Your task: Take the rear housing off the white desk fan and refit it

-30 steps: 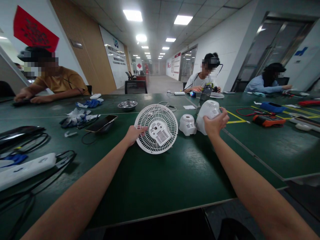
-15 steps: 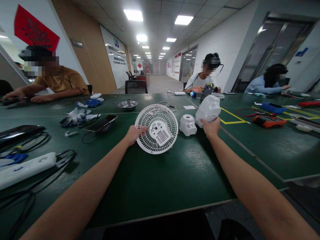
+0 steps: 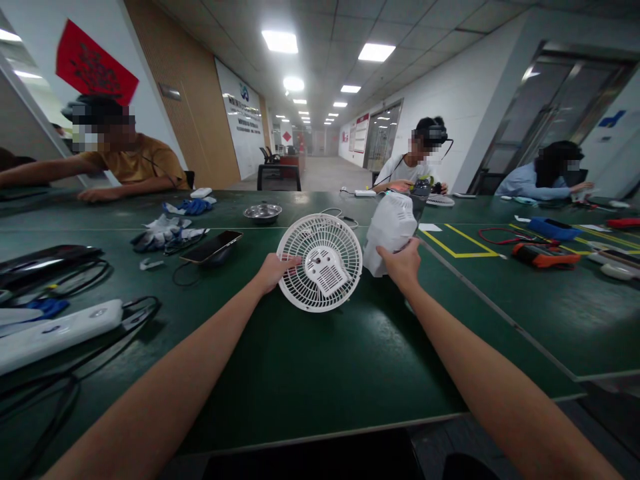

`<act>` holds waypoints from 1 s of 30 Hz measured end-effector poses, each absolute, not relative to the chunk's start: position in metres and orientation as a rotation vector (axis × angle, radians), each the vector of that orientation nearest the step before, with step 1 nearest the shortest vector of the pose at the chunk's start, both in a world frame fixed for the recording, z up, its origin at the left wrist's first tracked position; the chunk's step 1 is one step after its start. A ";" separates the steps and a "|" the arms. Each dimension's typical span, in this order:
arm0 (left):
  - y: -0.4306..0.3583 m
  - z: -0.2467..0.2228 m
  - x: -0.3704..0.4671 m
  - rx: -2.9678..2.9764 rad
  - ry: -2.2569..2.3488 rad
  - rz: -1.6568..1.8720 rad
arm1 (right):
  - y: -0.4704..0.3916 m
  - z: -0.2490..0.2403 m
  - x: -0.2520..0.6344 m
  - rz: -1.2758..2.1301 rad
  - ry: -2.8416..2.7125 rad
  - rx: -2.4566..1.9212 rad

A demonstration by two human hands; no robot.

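Note:
My left hand (image 3: 278, 271) is closed on the left rim of a round white fan grille (image 3: 327, 273), thumb over the front. The grille stands tilted above the green table, with a slotted motor housing at its middle. To its right, my right hand (image 3: 404, 263) grips a bulky white plastic fan base (image 3: 391, 227), held tilted close beside the grille. The fan base blocks the view of the spot behind it. A thin white cable (image 3: 345, 217) lies behind the grille.
A metal bowl (image 3: 263, 213), a phone (image 3: 213, 247) and gloves (image 3: 167, 232) lie left. Nearer is a white power strip (image 3: 60, 335) with black cables. An orange multimeter (image 3: 545, 255) and a blue case (image 3: 553, 229) are right. Several people sit across the table.
My right hand has moved left with the fan base, closer to the grille. The small white vented cover that stood between them is now hidden. The view has shifted slightly.

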State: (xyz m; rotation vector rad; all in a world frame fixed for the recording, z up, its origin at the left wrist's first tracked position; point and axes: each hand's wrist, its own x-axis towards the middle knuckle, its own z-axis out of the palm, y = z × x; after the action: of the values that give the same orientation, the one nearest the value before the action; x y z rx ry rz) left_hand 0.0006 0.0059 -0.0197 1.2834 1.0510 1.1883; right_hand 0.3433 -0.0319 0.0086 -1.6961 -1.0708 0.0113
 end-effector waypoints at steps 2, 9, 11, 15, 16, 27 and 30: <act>0.007 -0.021 -0.001 1.298 1.047 1.170 | -0.032 0.009 0.343 0.009 -1.063 -1.712; 0.006 -0.018 -0.002 1.289 1.046 1.146 | -0.030 0.025 0.383 -0.147 -0.932 -1.652; 0.005 -0.017 0.000 1.277 1.052 1.155 | -0.029 0.025 0.398 -0.174 -0.873 -1.657; 0.005 -0.018 0.001 1.268 1.049 1.157 | -0.022 0.015 0.419 -0.102 -0.781 -1.703; 0.006 -0.018 0.001 1.270 1.047 1.159 | -0.020 0.013 0.422 -0.070 -0.765 -1.709; 0.008 -0.020 -0.001 1.282 1.050 1.159 | -0.010 0.012 0.435 -0.144 -0.858 -1.380; 0.009 -0.021 -0.001 1.284 1.043 1.151 | -0.009 0.014 0.437 -0.125 -0.825 -1.300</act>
State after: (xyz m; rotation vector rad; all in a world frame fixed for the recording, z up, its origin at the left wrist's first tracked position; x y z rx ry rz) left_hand -0.0011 0.0091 -0.0213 1.2843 1.0432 1.1514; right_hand 0.4368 -0.0085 0.0143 -1.2995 -0.8247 -0.1249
